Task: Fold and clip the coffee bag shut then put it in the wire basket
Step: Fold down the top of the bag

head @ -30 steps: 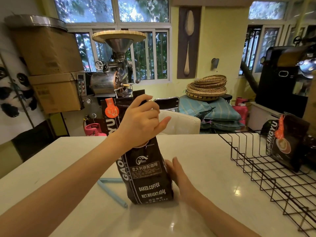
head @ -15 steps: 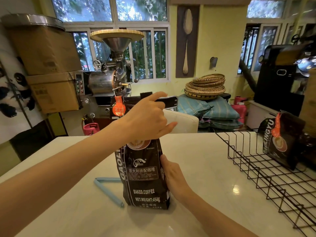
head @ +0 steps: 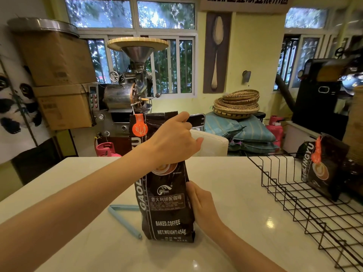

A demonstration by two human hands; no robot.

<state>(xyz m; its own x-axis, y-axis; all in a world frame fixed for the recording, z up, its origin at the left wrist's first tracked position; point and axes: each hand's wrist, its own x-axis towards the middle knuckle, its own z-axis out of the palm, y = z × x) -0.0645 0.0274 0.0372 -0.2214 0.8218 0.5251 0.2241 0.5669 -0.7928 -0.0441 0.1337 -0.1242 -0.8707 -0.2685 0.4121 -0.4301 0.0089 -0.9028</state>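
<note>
A tall black coffee bag [head: 167,209] with white lettering and an orange tag stands upright on the white table [head: 225,183]. My left hand [head: 172,142] grips its upper part, fingers pinching the open top edge. My right hand [head: 202,205] presses flat against the bag's lower right side. A light blue clip [head: 123,218], spread open in a V, lies on the table just left of the bag, partly hidden behind it. The black wire basket [head: 306,201] sits at the right.
A second black coffee bag [head: 324,167] leans inside the wire basket at its far end. Beyond the table stand a coffee roaster [head: 129,91], stacked cardboard boxes [head: 59,79], woven trays [head: 236,104] on blue sacks, and a white chair back [head: 212,144].
The bag now stands straighter. My left hand shifted up to the top edge, and my right hand closed in against the bag's lower side.
</note>
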